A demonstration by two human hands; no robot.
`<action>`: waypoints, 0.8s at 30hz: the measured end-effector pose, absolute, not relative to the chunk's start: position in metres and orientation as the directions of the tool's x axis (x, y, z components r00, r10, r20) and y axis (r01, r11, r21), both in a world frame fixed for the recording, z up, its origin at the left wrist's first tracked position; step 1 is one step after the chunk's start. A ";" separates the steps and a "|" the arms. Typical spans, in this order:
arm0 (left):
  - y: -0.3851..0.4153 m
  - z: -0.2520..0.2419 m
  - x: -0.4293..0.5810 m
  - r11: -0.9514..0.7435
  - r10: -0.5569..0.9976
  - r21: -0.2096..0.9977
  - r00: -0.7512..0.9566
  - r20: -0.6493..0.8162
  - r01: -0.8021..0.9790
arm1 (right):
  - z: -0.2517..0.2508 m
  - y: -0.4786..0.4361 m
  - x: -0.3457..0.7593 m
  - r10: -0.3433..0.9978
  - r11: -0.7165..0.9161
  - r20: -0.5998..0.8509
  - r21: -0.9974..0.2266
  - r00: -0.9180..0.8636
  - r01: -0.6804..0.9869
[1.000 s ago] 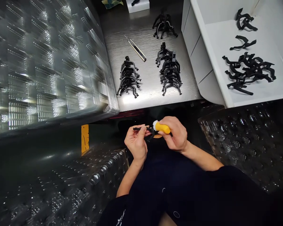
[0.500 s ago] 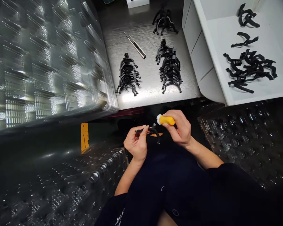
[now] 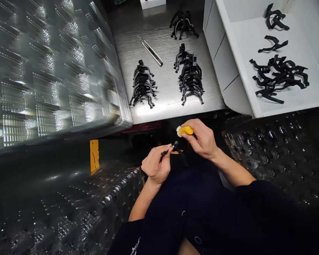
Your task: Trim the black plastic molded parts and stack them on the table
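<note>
My left hand (image 3: pixel 156 164) is closed in a pinch on a small black plastic clip (image 3: pixel 172 149), held over my lap below the table edge. My right hand (image 3: pixel 202 140) is closed round a yellow-handled tool (image 3: pixel 184 130) with a white tip, just above and to the right of the clip and apart from it. On the steel table (image 3: pixel 164 106) lie rows of the same black clips, one row (image 3: pixel 143 85) on the left and another row (image 3: pixel 190 79) on the right.
A white bin (image 3: pixel 244 71) at the right holds several loose black clips (image 3: pixel 279 76). Stacked clear blister trays (image 3: pixel 50 71) fill the left. Dark trays (image 3: pixel 276 152) sit lower right and lower left. A slim metal tool (image 3: pixel 151 51) and another clip pile (image 3: pixel 183 23) lie further back.
My left hand has turned the clip and moved it slightly down and right. My right hand has lifted the yellow tool up and away from the clip.
</note>
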State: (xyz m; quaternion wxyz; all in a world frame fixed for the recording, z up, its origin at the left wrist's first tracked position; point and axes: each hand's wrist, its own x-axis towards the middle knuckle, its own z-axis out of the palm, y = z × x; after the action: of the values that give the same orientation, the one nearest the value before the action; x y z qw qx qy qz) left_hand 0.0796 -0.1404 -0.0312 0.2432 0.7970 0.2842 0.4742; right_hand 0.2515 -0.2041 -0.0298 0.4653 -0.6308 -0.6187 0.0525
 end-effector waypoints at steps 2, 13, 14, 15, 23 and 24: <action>-0.140 -0.033 0.078 -0.782 0.613 0.585 0.438 0.657 0.216 | -0.026 -0.203 0.254 0.856 0.246 0.494 -0.647 0.152 0.722; -0.137 -0.040 0.072 -0.912 0.395 0.390 0.537 0.746 0.129 | -0.015 -0.199 0.259 0.871 0.225 0.484 -0.544 0.083 0.808; -0.137 -0.038 0.072 -0.902 0.418 0.409 0.529 0.739 0.141 | -0.015 -0.199 0.259 0.864 0.210 0.490 -0.555 0.112 0.805; -0.137 -0.037 0.072 -0.890 0.444 0.429 0.517 0.732 0.156 | -0.015 -0.199 0.258 0.858 0.216 0.496 -0.578 0.129 0.787; -0.136 -0.026 0.078 -0.704 0.703 0.672 0.362 0.612 0.230 | -0.024 -0.198 0.250 0.821 0.214 0.539 -0.598 0.189 0.773; -0.137 -0.027 0.078 -0.697 0.711 0.679 0.352 0.609 0.232 | -0.025 -0.198 0.249 0.814 0.245 0.554 -0.602 0.176 0.760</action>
State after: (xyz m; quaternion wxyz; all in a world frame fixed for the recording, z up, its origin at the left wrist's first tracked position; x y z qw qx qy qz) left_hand 0.0781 -0.1365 -0.0269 0.2477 0.7841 0.3005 0.4832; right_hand 0.2487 -0.1982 -0.0251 0.4599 -0.6136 -0.6412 0.0290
